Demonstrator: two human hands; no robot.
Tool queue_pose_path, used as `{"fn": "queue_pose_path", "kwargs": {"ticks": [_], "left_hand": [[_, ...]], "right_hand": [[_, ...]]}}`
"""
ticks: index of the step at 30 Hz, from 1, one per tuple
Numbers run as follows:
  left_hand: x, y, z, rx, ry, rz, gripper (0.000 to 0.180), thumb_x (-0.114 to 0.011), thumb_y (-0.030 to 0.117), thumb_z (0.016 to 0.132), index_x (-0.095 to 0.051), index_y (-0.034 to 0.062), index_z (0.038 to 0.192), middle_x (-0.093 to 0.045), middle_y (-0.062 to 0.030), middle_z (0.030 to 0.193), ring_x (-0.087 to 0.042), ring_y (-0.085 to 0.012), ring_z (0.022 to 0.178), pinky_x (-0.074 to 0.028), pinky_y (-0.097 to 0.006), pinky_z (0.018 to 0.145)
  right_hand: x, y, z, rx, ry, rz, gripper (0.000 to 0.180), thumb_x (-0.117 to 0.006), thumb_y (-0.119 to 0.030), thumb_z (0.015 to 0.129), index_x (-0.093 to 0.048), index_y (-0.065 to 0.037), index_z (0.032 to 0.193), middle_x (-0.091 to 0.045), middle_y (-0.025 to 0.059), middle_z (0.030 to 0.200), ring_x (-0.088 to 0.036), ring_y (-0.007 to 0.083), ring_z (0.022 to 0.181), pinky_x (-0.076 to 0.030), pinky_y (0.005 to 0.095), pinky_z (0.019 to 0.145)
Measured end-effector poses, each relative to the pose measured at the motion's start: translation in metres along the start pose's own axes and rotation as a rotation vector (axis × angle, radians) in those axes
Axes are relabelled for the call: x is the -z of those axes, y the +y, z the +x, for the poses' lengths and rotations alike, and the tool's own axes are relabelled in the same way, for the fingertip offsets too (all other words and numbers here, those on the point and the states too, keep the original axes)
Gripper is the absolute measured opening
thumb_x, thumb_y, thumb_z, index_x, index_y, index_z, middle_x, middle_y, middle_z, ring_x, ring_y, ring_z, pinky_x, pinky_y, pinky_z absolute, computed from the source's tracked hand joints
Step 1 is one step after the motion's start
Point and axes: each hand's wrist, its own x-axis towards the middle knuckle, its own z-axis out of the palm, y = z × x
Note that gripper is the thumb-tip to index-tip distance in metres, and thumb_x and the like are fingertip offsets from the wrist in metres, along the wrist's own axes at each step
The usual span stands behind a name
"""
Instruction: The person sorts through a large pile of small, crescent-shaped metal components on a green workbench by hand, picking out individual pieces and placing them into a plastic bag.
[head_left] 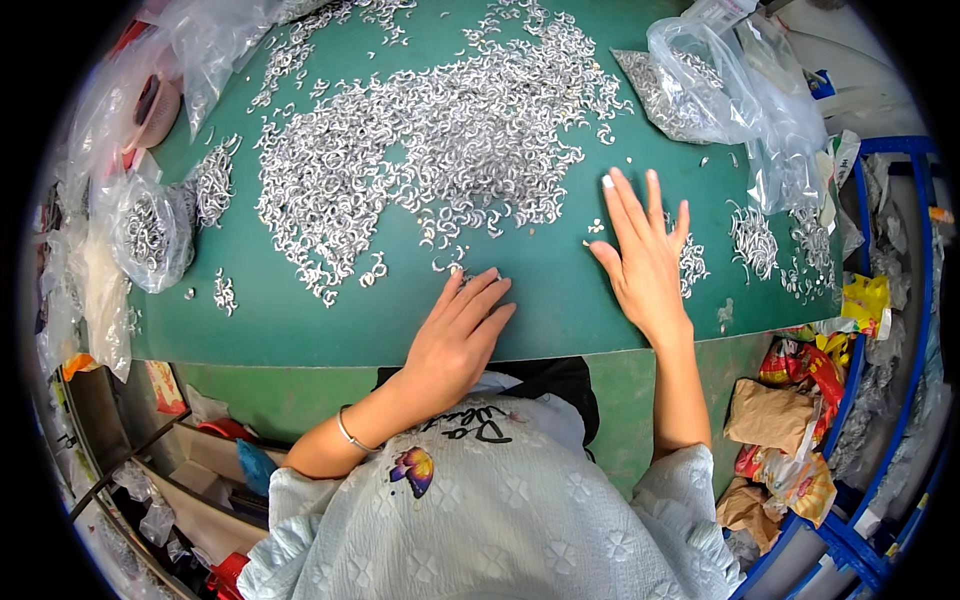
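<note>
A broad heap of small silver-grey curved metal pieces (480, 130) covers the middle and far part of the green table (350, 335). My left hand (460, 330) rests palm down at the heap's near edge, its fingers stretched forward and slightly bent. Its fingertips are by a few loose curved pieces (447, 266); what lies under them is hidden. To the right, my right hand (645, 270) lies on the tabletop with fingers spread. Beside its thumb are a few tiny pale bits (595, 227). A small pile of pieces (692, 264) shows at its right side, partly covered by the hand.
Clear plastic bags of pieces stand at the left (150, 230) and far right (690, 80). Smaller piles (753, 240) lie near the right edge. A pink basket (155, 112) is at far left. A blue metal rack (870, 350) and crumpled packaging (775, 415) are beyond the table's right side.
</note>
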Motion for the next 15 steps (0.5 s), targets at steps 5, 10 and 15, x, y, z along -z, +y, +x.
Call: {"fn": "queue_pose_path", "kwargs": {"ticks": [5,10,15], "left_hand": [[0.0,-0.003,-0.003,0.024,0.003,0.013,0.031,-0.062,-0.005,0.081,-0.063,-0.0021,0.112,-0.055,-0.0169,0.133,-0.048,-0.0358,0.13,-0.033,-0.056,0.11],[0.0,-0.003,-0.005,0.052,0.019,-0.006,0.03,-0.062,-0.004,0.083,-0.063,-0.003,0.113,-0.054,-0.0166,0.135,-0.047,-0.0364,0.131,-0.034,-0.055,0.11],[0.002,-0.002,-0.005,0.046,-0.007,0.019,0.032,-0.062,-0.004,0.082,-0.062,-0.003,0.115,-0.053,-0.0175,0.136,-0.047,-0.0371,0.131,-0.035,-0.053,0.109]], "right_hand": [[0.004,0.003,-0.02,-0.044,-0.102,-0.079,0.07,-0.062,-0.039,0.088,-0.041,-0.005,0.145,-0.035,0.0026,0.154,-0.022,0.034,0.146,-0.012,0.067,0.112],[0.013,-0.004,-0.064,-0.2,-0.162,-0.127,0.075,-0.063,-0.041,0.087,-0.038,-0.003,0.146,-0.032,0.0055,0.156,-0.017,0.0353,0.147,-0.008,0.0658,0.113],[0.013,-0.02,-0.05,-0.173,-0.063,-0.042,0.077,-0.066,-0.038,0.085,-0.036,-0.002,0.146,-0.03,0.0085,0.156,-0.019,0.0362,0.147,-0.007,0.0649,0.113]]}}
